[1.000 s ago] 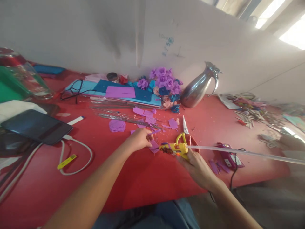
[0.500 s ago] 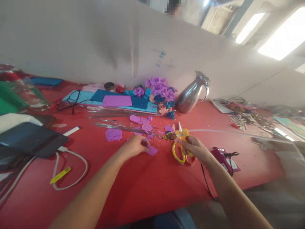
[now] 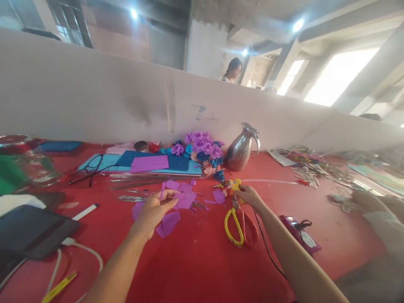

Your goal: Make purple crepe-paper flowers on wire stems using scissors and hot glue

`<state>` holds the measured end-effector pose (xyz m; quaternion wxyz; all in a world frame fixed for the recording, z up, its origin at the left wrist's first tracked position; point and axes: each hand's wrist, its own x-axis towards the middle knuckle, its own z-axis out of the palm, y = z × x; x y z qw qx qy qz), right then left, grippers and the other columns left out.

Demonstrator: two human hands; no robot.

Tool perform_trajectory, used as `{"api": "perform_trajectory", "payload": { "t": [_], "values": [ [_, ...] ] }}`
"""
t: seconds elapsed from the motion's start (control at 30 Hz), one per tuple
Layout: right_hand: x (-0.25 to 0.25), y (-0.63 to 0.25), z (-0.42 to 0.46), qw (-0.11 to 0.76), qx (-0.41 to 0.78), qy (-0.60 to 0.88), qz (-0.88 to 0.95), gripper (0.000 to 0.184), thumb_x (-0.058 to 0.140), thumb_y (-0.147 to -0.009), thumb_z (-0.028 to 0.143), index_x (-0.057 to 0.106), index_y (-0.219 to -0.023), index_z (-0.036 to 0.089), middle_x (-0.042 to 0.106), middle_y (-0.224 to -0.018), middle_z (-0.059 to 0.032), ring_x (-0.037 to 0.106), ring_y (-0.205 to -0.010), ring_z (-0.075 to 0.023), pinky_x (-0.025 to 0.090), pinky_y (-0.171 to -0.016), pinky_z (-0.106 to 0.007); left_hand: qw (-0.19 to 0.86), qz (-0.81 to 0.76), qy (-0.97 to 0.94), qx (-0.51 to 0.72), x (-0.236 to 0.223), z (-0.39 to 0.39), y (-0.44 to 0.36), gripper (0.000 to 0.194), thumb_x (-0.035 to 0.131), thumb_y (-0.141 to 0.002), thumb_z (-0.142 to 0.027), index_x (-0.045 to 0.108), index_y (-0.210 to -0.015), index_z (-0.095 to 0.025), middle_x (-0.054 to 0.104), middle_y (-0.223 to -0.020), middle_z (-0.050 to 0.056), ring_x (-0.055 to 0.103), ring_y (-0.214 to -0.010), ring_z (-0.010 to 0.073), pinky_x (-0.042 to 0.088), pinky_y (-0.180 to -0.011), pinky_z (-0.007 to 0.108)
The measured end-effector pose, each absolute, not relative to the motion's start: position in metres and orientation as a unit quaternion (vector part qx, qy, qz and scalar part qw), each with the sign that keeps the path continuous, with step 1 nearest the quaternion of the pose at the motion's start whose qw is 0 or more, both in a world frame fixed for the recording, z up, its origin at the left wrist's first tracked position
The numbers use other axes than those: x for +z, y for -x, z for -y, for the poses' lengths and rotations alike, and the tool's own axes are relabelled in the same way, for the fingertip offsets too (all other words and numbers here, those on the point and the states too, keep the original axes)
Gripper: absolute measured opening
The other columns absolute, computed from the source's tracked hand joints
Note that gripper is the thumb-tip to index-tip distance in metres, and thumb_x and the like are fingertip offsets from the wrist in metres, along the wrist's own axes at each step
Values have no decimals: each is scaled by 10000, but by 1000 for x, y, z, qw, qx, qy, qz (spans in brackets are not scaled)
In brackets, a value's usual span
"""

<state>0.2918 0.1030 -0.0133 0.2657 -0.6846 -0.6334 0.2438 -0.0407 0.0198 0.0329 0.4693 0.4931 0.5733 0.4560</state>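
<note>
My left hand (image 3: 154, 210) is raised a little over the red table (image 3: 195, 261), fingers pinched on a thin purple paper strip (image 3: 162, 191), with a larger purple paper piece (image 3: 168, 223) just under it. My right hand (image 3: 249, 195) grips a small yellow glue gun (image 3: 232, 184) whose long clear glue stick (image 3: 271, 181) points right. Yellow-handled scissors (image 3: 236, 225) lie on the table below my right hand. Loose purple petals (image 3: 184, 200) lie between my hands.
Behind stand a bunch of purple and blue paper flowers (image 3: 202, 149), a metal jug (image 3: 240, 149), blue and purple sheets (image 3: 148, 163) and glasses (image 3: 90, 168). A phone (image 3: 31, 229) with cable lies left. A purple device (image 3: 299, 235) lies right. A white partition runs along the back.
The view tilted up. My left hand lifted off the table with a purple strip. My right hand carried the glue gun away from me, leaving the scissors nearer.
</note>
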Motion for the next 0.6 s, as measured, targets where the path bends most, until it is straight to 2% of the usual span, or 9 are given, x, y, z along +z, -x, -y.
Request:
{"api": "perform_trajectory", "payload": {
  "t": [0.17, 0.27, 0.33, 0.37, 0.47, 0.53, 0.6],
  "values": [
    [-10, -288, -97, 251, 147, 704, 648, 269, 586, -712, 312, 538, -477, 190, 508, -486, 21, 503, -536, -138, 342, -518, -233, 447, -587, -512, 441, 35, -17, 38, 183, 643, -683, -337, 706, -791, -203, 686, -768, 14, 593, -756, 179, 419, -685, 264],
    [4, -278, -90, 269, 95, 703, 652, 162, 593, -726, 310, 650, -642, 184, 637, -697, -44, 578, -736, -196, 413, -663, -279, 464, -569, -525, 430, 37, -15, 35, 159, 626, -695, -291, 713, -801, -210, 697, -815, 16, 602, -794, 172, 428, -740, 266],
    [18, -261, -82, 285, 88, 685, 665, 194, 571, -757, 329, 689, -808, 184, 671, -853, -68, 589, -855, -220, 427, -758, -314, 481, -554, -523, 434, 38, -14, 32, 174, 650, -669, -264, 701, -822, -199, 685, -810, 16, 603, -782, 164, 434, -739, 264],
    [26, -249, -77, 291, 97, 665, 681, 211, 553, -774, 336, 694, -841, 194, 680, -878, -60, 596, -858, -214, 433, -775, -314, 490, -549, -520, 434, 39, -14, 30, 217, 663, -655, -249, 690, -862, -190, 670, -787, 12, 600, -763, 160, 438, -724, 263],
    [51, -205, -59, 276, 233, 519, 775, 209, 542, -784, 297, 710, -891, 232, 710, -856, -29, 627, -816, -199, 453, -744, -300, 512, -534, -520, 427, 38, -13, 27, 358, 695, -638, -253, 638, -984, -178, 617, -696, -17, 566, -647, 136, 433, -644, 253],
    [62, -177, -48, 244, 289, 437, 816, 197, 570, -751, 247, 723, -875, 240, 718, -838, -16, 629, -834, -195, 451, -749, -284, 519, -522, -534, 417, 37, -12, 26, 381, 703, -639, -261, 614, -1000, -180, 606, -691, -24, 543, -612, 126, 422, -613, 243],
    [65, -157, -41, 204, 320, 402, 833, 183, 583, -727, 212, 734, -828, 239, 713, -752, 9, 624, -733, -168, 437, -668, -249, 515, -511, -555, 406, 36, -13, 26, 350, 700, -645, -260, 607, -974, -184, 604, -707, -19, 540, -620, 126, 414, -608, 237]
  ]
}}
